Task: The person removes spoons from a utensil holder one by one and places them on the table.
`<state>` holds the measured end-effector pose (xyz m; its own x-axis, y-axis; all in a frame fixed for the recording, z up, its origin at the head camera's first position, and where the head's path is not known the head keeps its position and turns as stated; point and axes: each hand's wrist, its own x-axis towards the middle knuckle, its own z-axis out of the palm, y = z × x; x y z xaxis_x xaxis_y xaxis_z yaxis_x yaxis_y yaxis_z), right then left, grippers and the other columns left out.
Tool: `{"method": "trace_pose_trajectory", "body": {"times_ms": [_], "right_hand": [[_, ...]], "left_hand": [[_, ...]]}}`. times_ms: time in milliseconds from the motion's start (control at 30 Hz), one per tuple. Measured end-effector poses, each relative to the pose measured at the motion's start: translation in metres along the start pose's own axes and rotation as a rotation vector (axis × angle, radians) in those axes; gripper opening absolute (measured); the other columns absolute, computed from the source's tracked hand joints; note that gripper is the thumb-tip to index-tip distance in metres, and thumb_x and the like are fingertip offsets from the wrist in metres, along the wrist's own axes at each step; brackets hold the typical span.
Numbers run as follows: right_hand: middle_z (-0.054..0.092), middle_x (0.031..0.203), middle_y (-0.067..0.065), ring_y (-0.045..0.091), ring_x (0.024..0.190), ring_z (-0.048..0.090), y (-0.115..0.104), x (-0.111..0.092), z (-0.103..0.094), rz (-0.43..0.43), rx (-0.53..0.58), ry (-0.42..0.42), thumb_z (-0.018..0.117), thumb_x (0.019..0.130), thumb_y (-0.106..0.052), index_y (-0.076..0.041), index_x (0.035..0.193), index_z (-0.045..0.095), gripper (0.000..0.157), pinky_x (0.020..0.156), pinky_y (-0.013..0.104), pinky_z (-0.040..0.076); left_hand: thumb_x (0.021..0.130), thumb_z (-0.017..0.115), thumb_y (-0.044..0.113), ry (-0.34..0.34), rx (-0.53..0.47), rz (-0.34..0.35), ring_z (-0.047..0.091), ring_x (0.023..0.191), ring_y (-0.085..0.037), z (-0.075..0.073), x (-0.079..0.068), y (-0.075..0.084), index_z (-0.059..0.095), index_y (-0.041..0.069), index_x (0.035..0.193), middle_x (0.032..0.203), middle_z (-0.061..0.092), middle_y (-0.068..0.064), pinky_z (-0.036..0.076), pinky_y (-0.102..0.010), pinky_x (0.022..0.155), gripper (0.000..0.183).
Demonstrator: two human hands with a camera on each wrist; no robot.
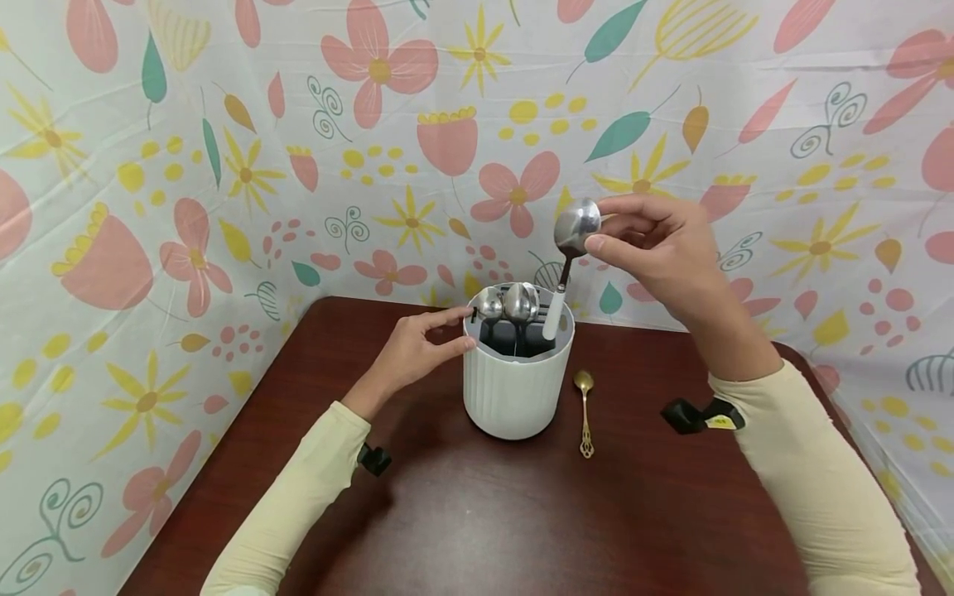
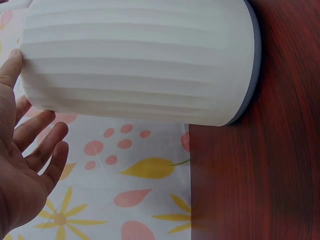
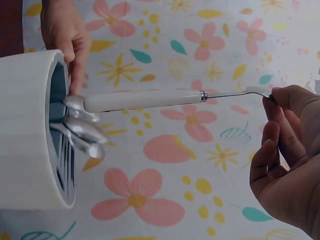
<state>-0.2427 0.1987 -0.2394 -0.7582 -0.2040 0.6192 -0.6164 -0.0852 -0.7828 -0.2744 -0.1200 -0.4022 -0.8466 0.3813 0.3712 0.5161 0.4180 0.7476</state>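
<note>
A white ribbed utensil holder (image 1: 514,397) stands upright on the table, several metal spoons (image 1: 519,304) in it with their bowls up at the rim. My right hand (image 1: 663,252) pinches a spoon with a white handle (image 1: 555,313) by its metal bowl. That spoon hangs handle down over the holder's opening; in the right wrist view its handle tip is close to the other spoon bowls. My left hand (image 1: 417,348) touches the holder's left rim with thumb and index finger, its other fingers (image 2: 59,150) loosely extended beside the wall.
A gold spoon (image 1: 585,414) with an ornate handle lies on the dark red wooden table (image 1: 462,530), right of the holder. Behind and to the left hangs a flower-patterned cloth (image 1: 298,149), close to the table's back edge.
</note>
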Motion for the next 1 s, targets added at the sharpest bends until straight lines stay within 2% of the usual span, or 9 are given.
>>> {"method": "trace_pose_trajectory", "body": {"times_ms": [167,367,633,867,1000], "right_hand": [[0.077,0.081,0.007,0.014,0.072,0.074,0.003,-0.006,-0.013,0.010,-0.024,0.040,0.073,0.082,0.017,0.005,0.108,0.076,0.029,0.065,0.020,0.056],[0.077,0.079,0.003,0.009,0.067,0.070,0.010,-0.016,-0.028,0.052,-0.093,0.049,0.075,0.084,0.012,0.001,0.110,0.077,0.028,0.056,0.017,0.048],[0.077,0.080,-0.001,0.006,0.068,0.068,0.028,-0.034,-0.048,0.111,-0.169,0.073,0.075,0.086,0.010,0.001,0.114,0.076,0.030,0.055,0.016,0.045],[0.078,0.082,-0.003,0.006,0.076,0.073,0.046,-0.047,-0.064,0.187,-0.234,0.088,0.076,0.088,0.005,0.001,0.121,0.074,0.033,0.064,0.015,0.051],[0.077,0.083,-0.007,0.005,0.076,0.068,0.057,-0.054,-0.072,0.244,-0.310,0.105,0.075,0.091,0.001,-0.001,0.125,0.072,0.035,0.065,0.016,0.049]], "left_hand": [[0.090,0.079,0.043,0.001,0.000,-0.002,0.063,0.115,-0.010,0.000,0.000,0.000,0.068,0.032,0.136,0.125,0.071,0.005,0.053,-0.041,0.097,0.048],[0.091,0.078,0.042,0.004,0.006,-0.002,0.063,0.114,-0.010,0.000,0.001,0.000,0.069,0.031,0.135,0.124,0.071,0.005,0.053,-0.040,0.097,0.047],[0.090,0.077,0.046,-0.007,-0.007,-0.018,0.063,0.114,-0.009,-0.001,0.001,0.000,0.068,0.033,0.135,0.123,0.070,0.007,0.053,-0.041,0.097,0.048],[0.090,0.078,0.045,-0.004,-0.007,-0.017,0.063,0.115,-0.012,-0.001,0.001,0.000,0.068,0.032,0.136,0.124,0.070,0.006,0.053,-0.042,0.097,0.048],[0.090,0.079,0.043,-0.002,-0.004,-0.010,0.063,0.116,-0.013,-0.001,0.000,-0.001,0.068,0.031,0.136,0.126,0.070,0.006,0.053,-0.042,0.097,0.049]]}}
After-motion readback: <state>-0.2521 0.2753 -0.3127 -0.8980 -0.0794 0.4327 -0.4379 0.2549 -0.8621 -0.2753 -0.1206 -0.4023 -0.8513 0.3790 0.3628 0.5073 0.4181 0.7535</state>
